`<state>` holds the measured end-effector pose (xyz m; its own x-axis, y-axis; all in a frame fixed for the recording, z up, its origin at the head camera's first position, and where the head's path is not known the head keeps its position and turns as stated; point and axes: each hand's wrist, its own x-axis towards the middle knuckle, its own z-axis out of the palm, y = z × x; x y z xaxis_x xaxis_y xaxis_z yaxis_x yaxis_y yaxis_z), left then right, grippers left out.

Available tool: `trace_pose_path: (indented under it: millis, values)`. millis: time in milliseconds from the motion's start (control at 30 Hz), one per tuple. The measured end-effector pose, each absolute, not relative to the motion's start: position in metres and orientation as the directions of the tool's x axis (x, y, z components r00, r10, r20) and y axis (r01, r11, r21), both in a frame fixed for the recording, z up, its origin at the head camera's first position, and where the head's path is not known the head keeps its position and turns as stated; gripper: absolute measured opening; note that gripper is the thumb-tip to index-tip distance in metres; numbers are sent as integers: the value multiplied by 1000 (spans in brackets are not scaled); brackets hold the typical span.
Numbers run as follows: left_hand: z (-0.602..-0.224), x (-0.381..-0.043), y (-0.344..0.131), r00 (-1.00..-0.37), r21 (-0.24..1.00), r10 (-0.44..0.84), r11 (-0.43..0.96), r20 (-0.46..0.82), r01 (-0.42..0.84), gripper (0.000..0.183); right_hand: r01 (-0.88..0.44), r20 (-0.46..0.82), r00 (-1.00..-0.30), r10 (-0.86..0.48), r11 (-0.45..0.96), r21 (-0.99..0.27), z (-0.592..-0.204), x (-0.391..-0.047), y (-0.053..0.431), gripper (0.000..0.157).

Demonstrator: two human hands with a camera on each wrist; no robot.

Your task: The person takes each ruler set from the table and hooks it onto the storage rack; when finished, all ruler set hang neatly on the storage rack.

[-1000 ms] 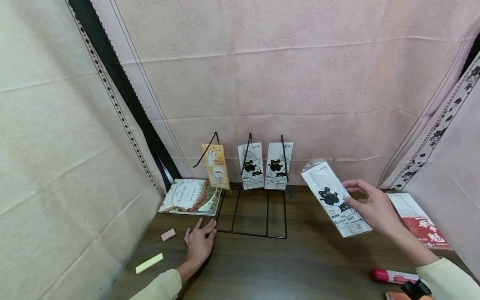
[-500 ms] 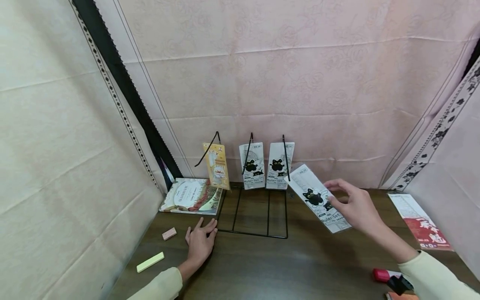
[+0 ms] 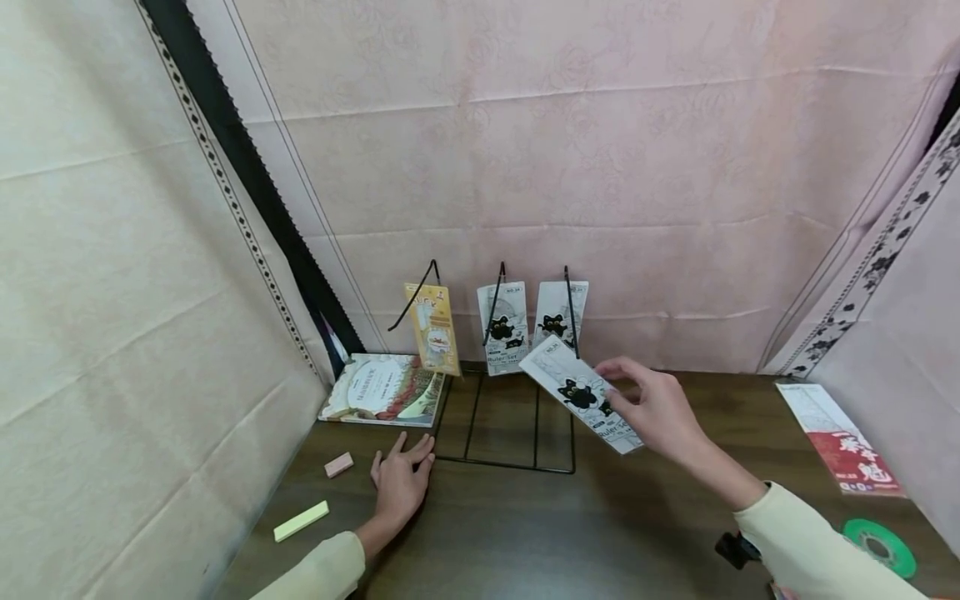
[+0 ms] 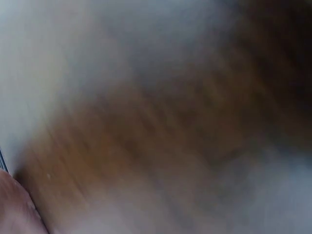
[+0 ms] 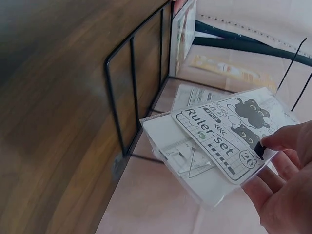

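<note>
My right hand (image 3: 651, 410) pinches a packaged ruler set (image 3: 579, 393), a white card with black cats in a clear sleeve. The pack is tilted, its upper left end overlapping a hanging ruler set (image 3: 551, 312) on the right prong of a black wire rack (image 3: 498, 465). In the right wrist view, the thumb presses the printed front of the held ruler set (image 5: 224, 141), fingers behind it. A second ruler set (image 3: 504, 329) hangs on the middle prong, a yellow pack (image 3: 435, 329) on the left one. My left hand (image 3: 401, 479) lies with fingers extended at the rack base's left front corner.
An illustrated book (image 3: 382, 392) lies left of the rack. A pink eraser-like block (image 3: 339, 465) and a yellow stick (image 3: 301, 521) lie at the left. To the right are a red and white pack (image 3: 847, 442) and a green tape roll (image 3: 879, 546). Cloth-covered walls surround the table.
My right hand has carried the ruler set leftward from the right side to in front of the rack's right prong. The left hand has stayed put. The green roll has come into view.
</note>
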<state>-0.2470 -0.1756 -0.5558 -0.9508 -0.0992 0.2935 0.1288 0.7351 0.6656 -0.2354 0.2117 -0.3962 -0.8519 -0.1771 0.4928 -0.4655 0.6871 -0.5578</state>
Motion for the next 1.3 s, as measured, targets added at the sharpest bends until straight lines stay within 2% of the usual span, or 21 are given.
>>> trace_pose_path:
  millis: [500, 767, 1300]
  values:
    - [-557, -251, -174, -952, 666, -89, 734, 292, 135, 34, -545, 518, -827, -221, 545, -637, -397, -245, 153, 30]
    - [-556, -247, -176, -961, 682, -88, 722, 261, 119, 36, -559, 524, -820, -232, 525, -642, -396, -244, 127, 28]
    - [-559, -248, -175, -947, 662, -97, 737, 306, 138, 33, -582, 525, -811, -258, 445, -680, -392, -236, 84, 29]
